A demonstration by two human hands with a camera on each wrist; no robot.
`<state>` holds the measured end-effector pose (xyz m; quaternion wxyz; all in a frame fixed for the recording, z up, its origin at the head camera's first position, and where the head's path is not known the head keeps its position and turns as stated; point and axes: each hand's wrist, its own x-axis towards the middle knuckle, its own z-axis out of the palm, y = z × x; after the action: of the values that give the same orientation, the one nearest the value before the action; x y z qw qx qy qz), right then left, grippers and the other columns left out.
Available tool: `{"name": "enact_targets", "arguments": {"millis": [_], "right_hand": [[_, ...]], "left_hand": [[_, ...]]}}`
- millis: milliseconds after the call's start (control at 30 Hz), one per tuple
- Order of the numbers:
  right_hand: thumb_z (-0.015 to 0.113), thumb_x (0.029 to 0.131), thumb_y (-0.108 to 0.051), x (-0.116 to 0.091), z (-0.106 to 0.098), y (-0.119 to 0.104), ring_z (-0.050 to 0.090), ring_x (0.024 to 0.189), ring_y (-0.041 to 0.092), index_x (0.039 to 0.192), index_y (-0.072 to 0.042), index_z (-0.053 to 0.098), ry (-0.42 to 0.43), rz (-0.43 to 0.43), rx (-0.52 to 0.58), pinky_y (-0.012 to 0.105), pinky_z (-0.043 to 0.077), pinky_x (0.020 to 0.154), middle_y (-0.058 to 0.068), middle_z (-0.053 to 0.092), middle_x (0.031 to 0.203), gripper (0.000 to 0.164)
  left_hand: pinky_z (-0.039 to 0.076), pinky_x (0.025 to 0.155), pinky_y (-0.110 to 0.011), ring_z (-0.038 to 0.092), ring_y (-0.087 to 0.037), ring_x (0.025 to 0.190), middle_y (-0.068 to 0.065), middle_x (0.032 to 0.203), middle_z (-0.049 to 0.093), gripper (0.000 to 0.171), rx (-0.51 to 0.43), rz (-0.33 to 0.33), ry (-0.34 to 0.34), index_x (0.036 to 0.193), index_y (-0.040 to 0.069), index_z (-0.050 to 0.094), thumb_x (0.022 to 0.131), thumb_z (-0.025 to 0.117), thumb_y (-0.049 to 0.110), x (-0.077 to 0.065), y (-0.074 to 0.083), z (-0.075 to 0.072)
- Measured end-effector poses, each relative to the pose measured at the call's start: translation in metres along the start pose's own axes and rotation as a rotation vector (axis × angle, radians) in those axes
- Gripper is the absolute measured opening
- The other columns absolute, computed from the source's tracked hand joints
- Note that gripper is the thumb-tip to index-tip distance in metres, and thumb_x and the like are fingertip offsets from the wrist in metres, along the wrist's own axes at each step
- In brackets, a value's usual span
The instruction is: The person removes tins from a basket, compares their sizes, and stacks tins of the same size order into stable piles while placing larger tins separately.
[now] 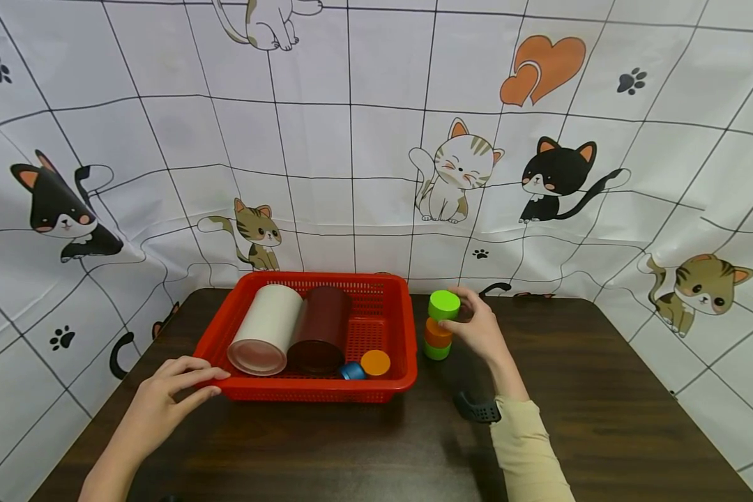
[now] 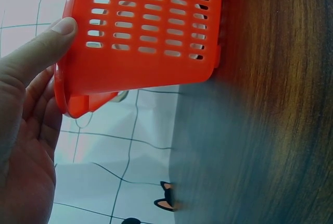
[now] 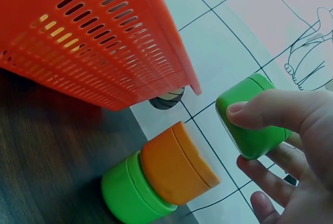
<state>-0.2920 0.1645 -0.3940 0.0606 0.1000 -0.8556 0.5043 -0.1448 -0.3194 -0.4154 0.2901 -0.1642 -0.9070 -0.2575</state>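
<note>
My right hand (image 1: pixel 482 336) pinches a small green lidded container (image 1: pixel 444 305) between thumb and fingers. Beneath it, an orange container (image 1: pixel 437 335) stands on another green container (image 1: pixel 437 351), just right of the red basket (image 1: pixel 314 389). The right wrist view shows a gap between the held container (image 3: pixel 252 117) and the orange one (image 3: pixel 177 164), which leans slightly on its base. At the basket's near left corner, my left hand (image 1: pixel 163 399) grips the rim, its thumb (image 2: pixel 49 39) on the outer wall and its fingers on the other side.
Inside the basket lie a white cylinder (image 1: pixel 266 328) and a dark brown cylinder (image 1: pixel 321 328), side by side. A small blue piece (image 1: pixel 353 371) and an orange-yellow round piece (image 1: pixel 376 362) sit at its near right. Behind the dark wooden table (image 1: pixel 351 446) hangs a cat-print sheet (image 1: pixel 376 153).
</note>
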Motion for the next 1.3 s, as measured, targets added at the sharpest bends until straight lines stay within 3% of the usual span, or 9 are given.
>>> {"name": "enact_targets", "arguments": {"millis": [467,833,1300], "right_hand": [[0.077,0.084,-0.01,-0.003,0.001,0.01,0.054,0.125,0.038,0.144,-0.01,0.048,-0.028,-0.019,-0.076,0.053,0.047,0.101,0.017,0.054,0.143,0.067],[0.078,0.083,-0.008,-0.005,0.004,0.014,0.057,0.124,0.036,0.144,-0.011,0.048,-0.027,-0.025,-0.064,0.053,0.049,0.101,0.016,0.058,0.14,0.068],[0.078,0.083,-0.009,-0.006,0.004,0.013,0.057,0.125,0.037,0.143,-0.009,0.048,-0.032,-0.019,-0.056,0.054,0.048,0.102,0.017,0.059,0.139,0.067]], "left_hand": [[0.037,0.08,-0.001,0.041,0.011,0.098,0.01,0.099,0.065,0.045,0.001,-0.002,0.006,0.099,0.032,0.077,0.066,0.086,0.003,0.0,0.003,-0.001],[0.036,0.08,-0.001,0.04,0.013,0.099,0.01,0.099,0.065,0.043,0.01,-0.018,-0.007,0.1,0.033,0.077,0.067,0.086,0.006,0.0,0.002,0.0],[0.036,0.082,-0.001,0.042,0.011,0.099,0.009,0.099,0.066,0.042,-0.002,0.011,0.009,0.1,0.032,0.077,0.067,0.086,0.007,0.0,0.001,0.0]]}}
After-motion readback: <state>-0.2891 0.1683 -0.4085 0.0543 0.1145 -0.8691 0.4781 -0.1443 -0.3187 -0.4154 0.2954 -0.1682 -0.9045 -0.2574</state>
